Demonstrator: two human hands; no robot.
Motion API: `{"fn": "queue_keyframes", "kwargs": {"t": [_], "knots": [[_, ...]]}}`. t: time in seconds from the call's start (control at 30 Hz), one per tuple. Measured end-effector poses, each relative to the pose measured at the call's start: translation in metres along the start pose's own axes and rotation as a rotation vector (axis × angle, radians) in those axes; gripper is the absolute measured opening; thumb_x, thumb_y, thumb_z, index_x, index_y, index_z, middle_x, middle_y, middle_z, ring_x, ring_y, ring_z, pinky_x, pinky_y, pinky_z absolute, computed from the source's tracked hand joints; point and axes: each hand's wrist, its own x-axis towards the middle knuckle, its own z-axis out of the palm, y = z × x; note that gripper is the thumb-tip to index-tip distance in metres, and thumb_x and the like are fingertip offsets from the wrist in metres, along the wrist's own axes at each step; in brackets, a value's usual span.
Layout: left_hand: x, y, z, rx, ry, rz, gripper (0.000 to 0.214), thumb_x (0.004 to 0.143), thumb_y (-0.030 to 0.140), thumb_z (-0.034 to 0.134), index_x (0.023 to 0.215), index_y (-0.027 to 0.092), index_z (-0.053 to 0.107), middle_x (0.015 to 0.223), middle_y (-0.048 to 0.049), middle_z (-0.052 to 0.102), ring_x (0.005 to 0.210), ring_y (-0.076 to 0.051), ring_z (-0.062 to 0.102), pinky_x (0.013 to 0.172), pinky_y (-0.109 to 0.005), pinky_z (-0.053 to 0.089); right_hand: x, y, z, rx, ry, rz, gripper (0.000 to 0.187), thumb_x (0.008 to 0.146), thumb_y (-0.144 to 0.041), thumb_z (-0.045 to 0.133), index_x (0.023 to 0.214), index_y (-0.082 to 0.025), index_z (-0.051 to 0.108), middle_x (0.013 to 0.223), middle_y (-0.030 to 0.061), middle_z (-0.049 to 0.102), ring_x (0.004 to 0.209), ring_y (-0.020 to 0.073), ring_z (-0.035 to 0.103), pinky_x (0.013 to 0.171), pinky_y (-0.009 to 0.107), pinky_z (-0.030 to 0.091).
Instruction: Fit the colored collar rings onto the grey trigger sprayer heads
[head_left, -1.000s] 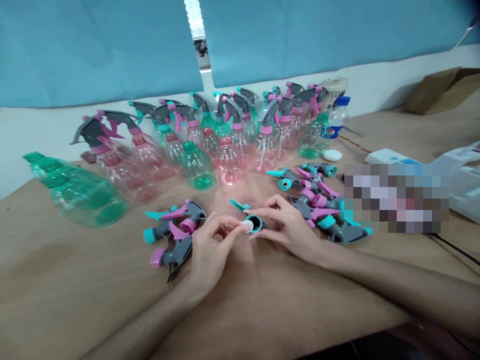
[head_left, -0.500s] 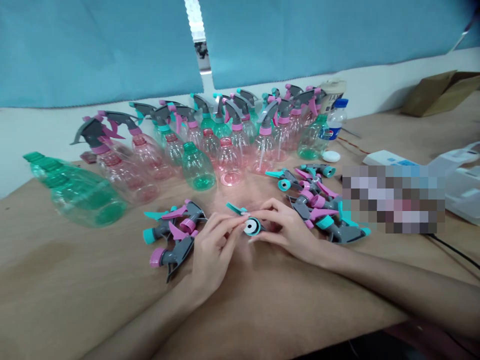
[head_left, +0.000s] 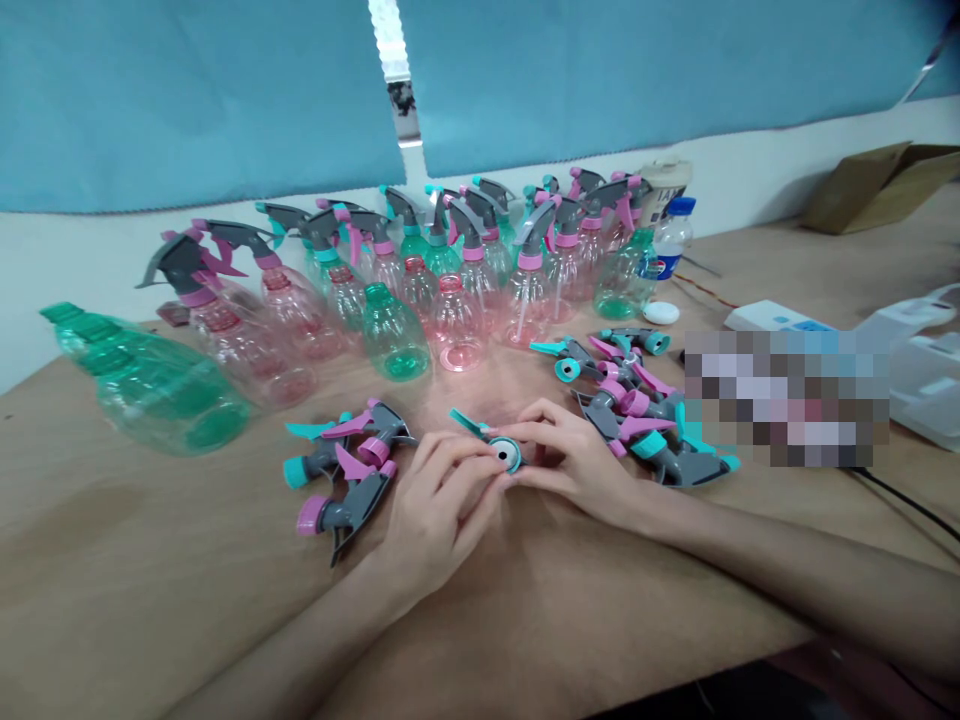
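Note:
Low over the table, my right hand (head_left: 574, 455) grips a trigger spray head with a teal collar (head_left: 516, 462) between thumb and fingers. The collar's open end faces me, and a white washer (head_left: 502, 452) with a dark centre hole shows inside. My left hand (head_left: 442, 500) has its fingers closed at the collar's left side, fingertips on the washer and rim. A teal trigger (head_left: 466, 422) sticks out to the upper left. Several loose grey spray heads with pink or teal collars (head_left: 352, 490) lie left of my left hand. More spray heads (head_left: 630, 395) lie beyond my right hand.
Pink and green bottles, some topped with spray heads, stand behind my hands, including an uncapped green bottle (head_left: 395, 335). Green bottles (head_left: 172, 395) stand at left. A Pepsi bottle (head_left: 670, 250), white power strip (head_left: 776, 318), clear plastic bin (head_left: 930, 390) and cardboard box (head_left: 881, 190) are at right.
My left fingers have shifted slightly right, further over the collar's opening. The dark gap beside the white washer has narrowed, and the collar is turned slightly. My right hand has barely moved.

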Motion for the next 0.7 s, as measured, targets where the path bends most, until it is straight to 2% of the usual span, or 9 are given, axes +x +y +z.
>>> {"fn": "queue_keyframes", "kwargs": {"t": [0.13,0.7], "knots": [[0.0014,-0.0006,0.0013,0.040,-0.072,0.040,0.015,0.084,0.014,0.059,0.098,0.020,0.057,0.095,-0.0055,0.064,0.090,-0.020,0.058,0.078,-0.035,0.050,-0.0003,0.0036,0.0000,0.003,-0.001,0.030,0.033,0.084,-0.031,0.063,0.117,-0.027,0.061,0.101,0.0035,0.055,0.072,0.0111,0.055,0.061,0.027,0.052],[0.0010,-0.0011,0.0043,-0.005,-0.080,-0.027,0.017,0.082,0.013,0.058,0.097,0.020,0.056,0.096,-0.0059,0.063,0.091,-0.020,0.060,0.080,-0.035,0.051,0.0001,0.0050,0.0003,-0.036,0.010,0.003,0.034,0.083,-0.031,0.063,0.117,-0.029,0.061,0.099,0.0028,0.054,0.070,0.0113,0.052,0.061,0.027,0.049]]}}
